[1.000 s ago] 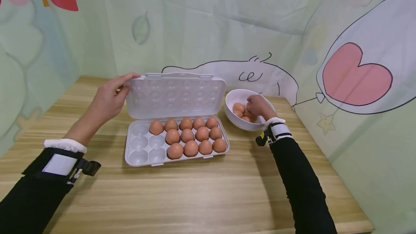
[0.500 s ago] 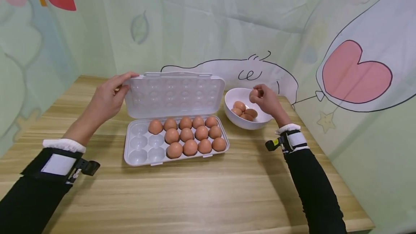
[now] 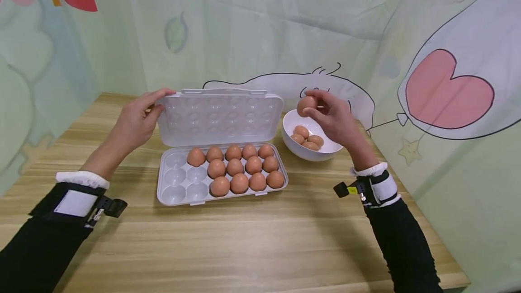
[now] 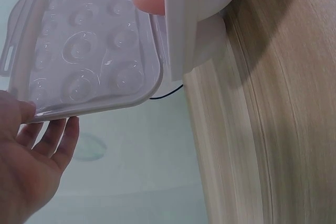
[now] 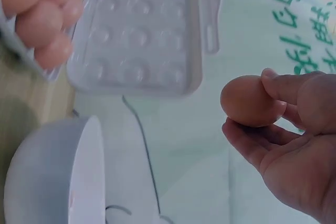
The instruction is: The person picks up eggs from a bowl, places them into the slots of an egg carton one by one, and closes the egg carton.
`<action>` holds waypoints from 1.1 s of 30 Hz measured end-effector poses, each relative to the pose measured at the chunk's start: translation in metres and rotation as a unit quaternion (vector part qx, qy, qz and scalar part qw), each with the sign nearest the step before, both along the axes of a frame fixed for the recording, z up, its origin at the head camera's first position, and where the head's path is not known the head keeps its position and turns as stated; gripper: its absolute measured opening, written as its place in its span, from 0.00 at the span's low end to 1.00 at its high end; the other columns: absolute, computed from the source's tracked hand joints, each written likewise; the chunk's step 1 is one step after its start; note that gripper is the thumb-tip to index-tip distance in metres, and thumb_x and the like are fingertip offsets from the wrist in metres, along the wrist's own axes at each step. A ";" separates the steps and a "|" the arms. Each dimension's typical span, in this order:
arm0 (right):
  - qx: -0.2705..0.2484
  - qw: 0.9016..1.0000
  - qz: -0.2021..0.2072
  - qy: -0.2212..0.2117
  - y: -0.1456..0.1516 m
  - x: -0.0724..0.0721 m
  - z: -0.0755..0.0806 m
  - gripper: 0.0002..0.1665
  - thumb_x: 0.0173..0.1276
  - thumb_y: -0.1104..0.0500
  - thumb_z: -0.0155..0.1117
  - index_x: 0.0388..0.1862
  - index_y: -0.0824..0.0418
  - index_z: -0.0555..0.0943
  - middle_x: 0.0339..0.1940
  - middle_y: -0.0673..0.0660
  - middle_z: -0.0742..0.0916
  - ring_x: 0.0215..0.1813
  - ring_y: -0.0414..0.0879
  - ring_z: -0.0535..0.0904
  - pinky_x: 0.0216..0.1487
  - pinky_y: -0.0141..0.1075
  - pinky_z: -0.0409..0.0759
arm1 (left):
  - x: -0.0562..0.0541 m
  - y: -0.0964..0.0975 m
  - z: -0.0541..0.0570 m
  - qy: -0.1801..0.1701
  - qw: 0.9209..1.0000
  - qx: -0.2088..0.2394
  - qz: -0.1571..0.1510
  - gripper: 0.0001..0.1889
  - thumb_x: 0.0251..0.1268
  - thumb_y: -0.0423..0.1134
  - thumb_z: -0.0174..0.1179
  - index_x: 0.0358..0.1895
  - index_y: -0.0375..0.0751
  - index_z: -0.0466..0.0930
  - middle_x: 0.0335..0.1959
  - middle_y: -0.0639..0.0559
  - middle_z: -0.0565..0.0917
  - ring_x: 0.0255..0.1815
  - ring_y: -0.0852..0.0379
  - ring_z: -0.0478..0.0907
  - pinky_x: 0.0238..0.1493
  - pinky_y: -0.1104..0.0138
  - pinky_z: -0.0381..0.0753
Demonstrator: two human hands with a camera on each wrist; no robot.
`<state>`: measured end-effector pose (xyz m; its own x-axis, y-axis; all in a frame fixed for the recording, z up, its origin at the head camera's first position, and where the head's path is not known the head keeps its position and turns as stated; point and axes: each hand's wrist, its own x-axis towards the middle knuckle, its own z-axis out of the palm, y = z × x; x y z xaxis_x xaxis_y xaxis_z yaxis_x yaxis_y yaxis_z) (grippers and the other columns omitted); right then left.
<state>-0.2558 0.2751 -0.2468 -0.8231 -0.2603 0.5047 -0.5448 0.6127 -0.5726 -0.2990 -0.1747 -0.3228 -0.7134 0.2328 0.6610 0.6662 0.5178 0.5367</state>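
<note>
- Eggs [image 3: 234, 167], all brown, are in three places, from left to right: the tray [image 3: 185, 185], the bowl [image 3: 297, 149] and the right hand [image 3: 331, 119].
- Left hand [image 3: 136, 123]: it pinches the upper left corner of the lid [image 3: 220, 121], thumb on the near side and other fingers behind. The hold probably serves to keep the lid from swinging down over the cups.
- The lid stands raised along the tray's back edge, dimpled inner face towards the person. Standing so, it leaves every cup reachable from above.
- The tray lies flat on the table [image 3: 252, 238], with three rows of six cups. Thirteen hold eggs: five in the back row and four in each of the others. The five bare cups [image 3: 175, 176] are all at the left end, which suggests orderly work from one side.
- The bowl, white and deep, stands just right of the tray, four eggs showing loose inside. Its place seems chosen for the right hand's reach.
- The right hand grips a single egg [image 3: 307, 105] between thumb and fingers, above the bowl's rim. A fingertip hold likely suits a smooth, fragile shell.
</note>
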 end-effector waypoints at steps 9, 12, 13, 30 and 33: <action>-0.033 0.994 0.099 0.011 -0.052 0.021 0.001 0.23 0.70 0.70 0.70 0.62 0.72 0.77 0.52 0.63 0.83 0.48 0.49 0.81 0.52 0.35 0.83 | -0.001 0.000 0.000 0.011 1.000 0.001 0.000 0.20 0.77 0.22 0.51 0.67 0.36 0.78 0.60 0.34 0.82 0.52 0.41 0.80 0.45 0.85 0.67; -0.035 0.991 0.131 0.013 -0.069 0.023 -0.005 0.23 0.69 0.70 0.70 0.61 0.72 0.77 0.55 0.63 0.82 0.50 0.50 0.81 0.54 0.38 0.83 | -0.001 -0.001 -0.001 0.013 1.000 0.001 0.000 0.20 0.77 0.22 0.51 0.67 0.36 0.78 0.60 0.35 0.82 0.52 0.42 0.79 0.45 0.85 0.68; -0.033 0.989 0.143 0.012 -0.075 0.023 -0.008 0.23 0.68 0.70 0.71 0.61 0.72 0.78 0.56 0.63 0.82 0.51 0.50 0.81 0.55 0.38 0.83 | -0.001 -0.002 -0.001 0.013 1.000 0.002 -0.001 0.20 0.77 0.22 0.51 0.67 0.36 0.78 0.60 0.35 0.82 0.51 0.42 0.79 0.45 0.85 0.68; 0.020 0.969 0.246 0.006 -0.151 0.014 -0.056 0.26 0.67 0.65 0.75 0.62 0.69 0.80 0.58 0.60 0.85 0.56 0.44 0.80 0.58 0.33 0.81 | 0.001 -0.003 -0.002 -0.003 1.000 0.002 0.004 0.21 0.77 0.22 0.51 0.67 0.36 0.78 0.60 0.34 0.81 0.54 0.40 0.79 0.44 0.86 0.67; 0.042 0.967 0.250 0.008 -0.161 0.014 -0.063 0.26 0.67 0.64 0.75 0.62 0.69 0.81 0.56 0.59 0.86 0.55 0.43 0.80 0.57 0.32 0.80 | 0.000 -0.004 -0.003 0.001 1.000 0.007 0.000 0.21 0.77 0.22 0.51 0.67 0.36 0.79 0.60 0.34 0.81 0.53 0.40 0.79 0.44 0.85 0.67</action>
